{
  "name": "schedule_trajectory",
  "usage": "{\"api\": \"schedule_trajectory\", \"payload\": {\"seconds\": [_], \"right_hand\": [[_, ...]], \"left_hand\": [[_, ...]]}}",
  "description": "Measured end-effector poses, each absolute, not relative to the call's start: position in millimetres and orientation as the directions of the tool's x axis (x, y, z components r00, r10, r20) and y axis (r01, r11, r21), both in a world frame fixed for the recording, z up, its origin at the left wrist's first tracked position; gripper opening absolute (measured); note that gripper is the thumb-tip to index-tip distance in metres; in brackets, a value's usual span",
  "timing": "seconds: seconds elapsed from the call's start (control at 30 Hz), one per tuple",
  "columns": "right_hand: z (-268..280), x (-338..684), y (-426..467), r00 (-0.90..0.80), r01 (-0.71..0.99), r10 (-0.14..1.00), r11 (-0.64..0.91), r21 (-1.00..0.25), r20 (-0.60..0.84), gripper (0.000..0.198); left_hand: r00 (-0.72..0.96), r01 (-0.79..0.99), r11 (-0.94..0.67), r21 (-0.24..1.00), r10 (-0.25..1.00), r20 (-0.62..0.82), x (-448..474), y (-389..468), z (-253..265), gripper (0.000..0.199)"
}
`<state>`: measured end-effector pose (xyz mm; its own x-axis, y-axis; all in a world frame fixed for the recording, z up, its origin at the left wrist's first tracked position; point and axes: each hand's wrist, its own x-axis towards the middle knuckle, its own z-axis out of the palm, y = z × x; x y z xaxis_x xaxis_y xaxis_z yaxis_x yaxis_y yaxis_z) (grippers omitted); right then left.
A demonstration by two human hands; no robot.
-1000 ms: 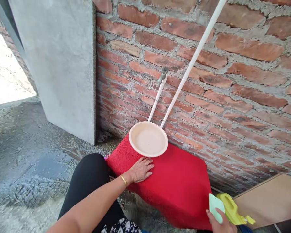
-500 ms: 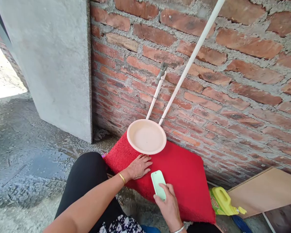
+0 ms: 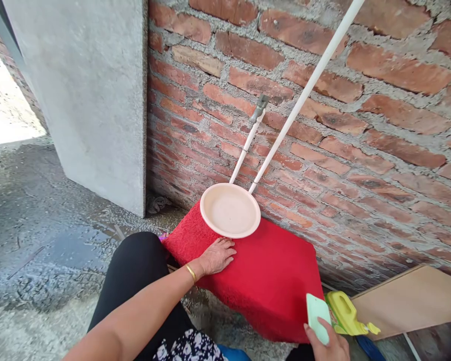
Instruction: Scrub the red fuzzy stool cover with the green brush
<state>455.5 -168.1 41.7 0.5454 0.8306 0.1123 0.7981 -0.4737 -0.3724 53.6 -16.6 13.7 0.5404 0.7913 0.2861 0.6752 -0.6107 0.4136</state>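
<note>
A red plush cloth [image 3: 278,271] lies spread over a low support before me. My left hand [image 3: 217,255] rests flat on it, fingers loosely apart, with the tips close to the near rim of a pale pink basin [image 3: 231,210]. At the cloth's lower right corner, my right hand [image 3: 328,343] grips a mint-green scrub brush [image 3: 317,318]. The brush's smooth back with a small hole shows; its underside is hidden. The basin sits at the cloth's far edge, by the wall.
A yellow detergent jug [image 3: 346,313] lies tilted beside a tan board [image 3: 413,301] at the right. White pipes [image 3: 304,95] and a tap [image 3: 259,108] run along the brick wall [image 3: 394,145]. A grey slab [image 3: 93,100] stands left, over wet ground [image 3: 67,250].
My right hand has carried the brush rightward and slightly down, from the middle of the cloth to its right corner. The left hand has stayed on the cloth. The view has shifted slightly.
</note>
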Motion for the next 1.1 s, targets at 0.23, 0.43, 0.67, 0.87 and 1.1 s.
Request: {"api": "schedule_trajectory", "payload": {"seconds": [0.23,0.43,0.67,0.87,1.1], "right_hand": [[55.0,286.0,-119.7,0.037,0.831,0.999,-0.010,-0.556,0.037,0.039],[58.9,205.7,-101.3,-0.207,0.828,0.978,0.191,-0.527,0.029,0.036],[48.0,291.4,-103.8,0.077,0.888,0.997,-0.080,-0.454,-0.026,0.045],[55.4,310.6,-107.3,0.180,0.862,0.983,-0.167,-0.479,-0.017,0.054],[54.1,218.4,-81.3,-0.104,0.840,0.994,0.098,-0.534,0.019,0.041]], "left_hand": [[0.432,0.745,-0.489,0.454,0.872,0.231,28.8,-18.3,20.6,0.042],[0.326,0.800,-0.369,0.473,0.929,0.173,16.5,-15.6,28.9,0.043],[0.343,0.806,-0.363,0.468,0.930,0.131,21.2,-12.0,34.8,0.042],[0.356,0.813,-0.365,0.454,0.928,0.110,21.2,-11.2,38.5,0.038],[0.334,0.830,-0.352,0.433,0.935,0.121,16.8,-13.2,39.2,0.038]]}}
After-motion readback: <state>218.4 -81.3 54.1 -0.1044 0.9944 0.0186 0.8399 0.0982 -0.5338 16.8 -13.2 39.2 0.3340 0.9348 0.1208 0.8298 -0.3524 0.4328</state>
